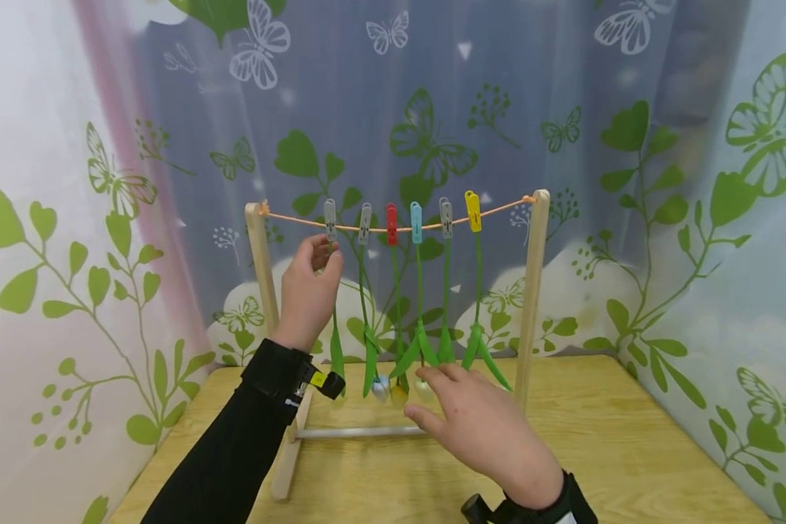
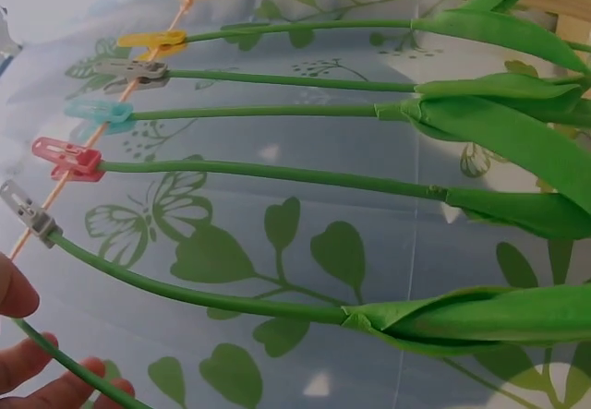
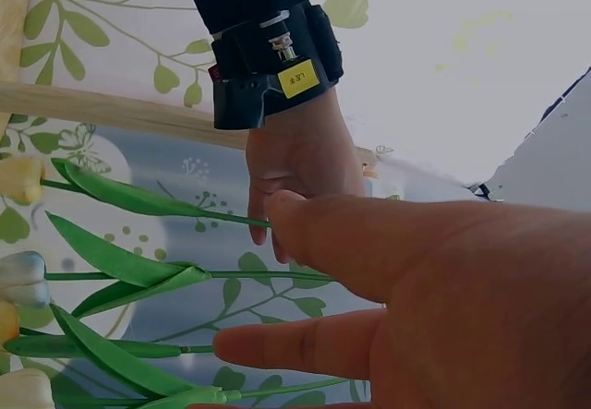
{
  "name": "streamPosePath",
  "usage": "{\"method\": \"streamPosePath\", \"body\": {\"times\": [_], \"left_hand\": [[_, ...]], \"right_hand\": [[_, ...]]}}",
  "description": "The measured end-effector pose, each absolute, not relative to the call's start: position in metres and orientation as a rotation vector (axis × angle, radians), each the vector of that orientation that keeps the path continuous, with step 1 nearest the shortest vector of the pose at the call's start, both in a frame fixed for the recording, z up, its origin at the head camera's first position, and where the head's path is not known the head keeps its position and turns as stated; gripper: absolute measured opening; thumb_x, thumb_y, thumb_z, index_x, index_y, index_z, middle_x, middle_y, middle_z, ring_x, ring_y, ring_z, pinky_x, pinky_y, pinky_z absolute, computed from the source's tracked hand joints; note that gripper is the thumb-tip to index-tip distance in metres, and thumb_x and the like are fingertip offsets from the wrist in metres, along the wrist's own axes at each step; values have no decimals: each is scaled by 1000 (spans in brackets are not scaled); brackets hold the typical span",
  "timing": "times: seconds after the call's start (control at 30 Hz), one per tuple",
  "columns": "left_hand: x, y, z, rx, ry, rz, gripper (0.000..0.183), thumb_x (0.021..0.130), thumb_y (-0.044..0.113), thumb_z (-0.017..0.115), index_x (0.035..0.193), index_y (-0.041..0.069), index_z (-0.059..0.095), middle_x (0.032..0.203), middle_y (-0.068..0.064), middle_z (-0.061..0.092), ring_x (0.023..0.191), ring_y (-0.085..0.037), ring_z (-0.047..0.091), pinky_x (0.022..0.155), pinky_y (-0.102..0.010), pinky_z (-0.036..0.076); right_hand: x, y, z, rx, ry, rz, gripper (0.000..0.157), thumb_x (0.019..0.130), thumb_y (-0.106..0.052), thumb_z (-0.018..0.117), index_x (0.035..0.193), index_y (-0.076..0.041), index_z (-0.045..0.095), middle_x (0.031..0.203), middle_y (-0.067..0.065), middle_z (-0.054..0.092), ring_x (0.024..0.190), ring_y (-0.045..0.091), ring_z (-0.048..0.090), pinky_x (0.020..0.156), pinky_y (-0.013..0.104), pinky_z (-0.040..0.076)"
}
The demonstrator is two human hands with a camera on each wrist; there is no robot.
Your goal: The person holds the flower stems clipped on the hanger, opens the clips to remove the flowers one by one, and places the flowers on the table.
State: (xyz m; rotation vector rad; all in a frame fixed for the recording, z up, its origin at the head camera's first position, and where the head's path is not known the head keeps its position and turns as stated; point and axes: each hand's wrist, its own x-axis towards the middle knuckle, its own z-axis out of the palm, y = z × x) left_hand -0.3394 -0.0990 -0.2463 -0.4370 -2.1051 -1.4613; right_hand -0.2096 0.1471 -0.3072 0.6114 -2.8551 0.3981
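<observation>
My left hand (image 1: 308, 295) was raised at the left end of a sagging orange cord (image 1: 295, 217), its thumb and fingers curled round the thin green stem (image 2: 116, 392) of a pale yellow artificial tulip (image 3: 18, 179), just beneath a grey plastic clothes peg (image 1: 330, 218). That tulip hung head down inside the pale wooden frame (image 1: 534, 291) that stood on the yellowish wood-grain counter (image 1: 596, 422). My right hand (image 1: 485, 426) held nothing; its fingers were stretched out and loosely spread in front of the other flowers. Along the cord, five more green-leaved artificial tulips (image 1: 473, 342) hung from a second grey peg (image 1: 364, 223), a red peg (image 1: 391, 224), a light blue peg (image 1: 415, 222), a third grey peg (image 1: 445, 217) and a yellow peg (image 1: 473, 211). I judged the pegging nearly finished: those five looked settled, and only the end one seemed left to make sure of. My fingers crowded its peg, so I couldn't tell how firmly the stem was caught.
</observation>
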Motion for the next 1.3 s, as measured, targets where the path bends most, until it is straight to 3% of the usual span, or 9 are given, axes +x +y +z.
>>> {"method": "streamPosePath", "body": {"times": [0.3,0.6,0.9,1.3], "left_hand": [[-339,-96,-236,-408,-2034,-1389,36,105,37,50,137,21,54,133,1,62,120,-17,57,91,-40,49],[-337,-95,-237,-407,-2011,-1394,29,105,33,53,131,22,59,126,4,64,115,-15,58,85,-37,49],[-336,-94,-237,-408,-1989,-1401,24,105,29,54,127,21,62,119,3,67,107,-13,62,82,-35,51],[-337,-94,-239,-439,-1978,-1481,27,105,24,55,129,15,62,116,-3,68,108,-20,65,88,-29,58]], "right_hand": [[-209,145,-305,607,-2862,394,61,97,-64,50,146,-28,50,144,6,53,126,34,56,96,50,52],[-209,144,-308,641,-2860,382,62,97,-66,47,145,-27,51,143,7,55,124,33,57,94,49,53],[-211,144,-310,650,-2863,418,57,97,-61,52,143,-27,54,138,5,58,118,32,61,85,47,56],[-214,144,-313,667,-2851,430,58,97,-61,53,140,-23,57,139,8,58,124,34,58,95,52,53]]}}
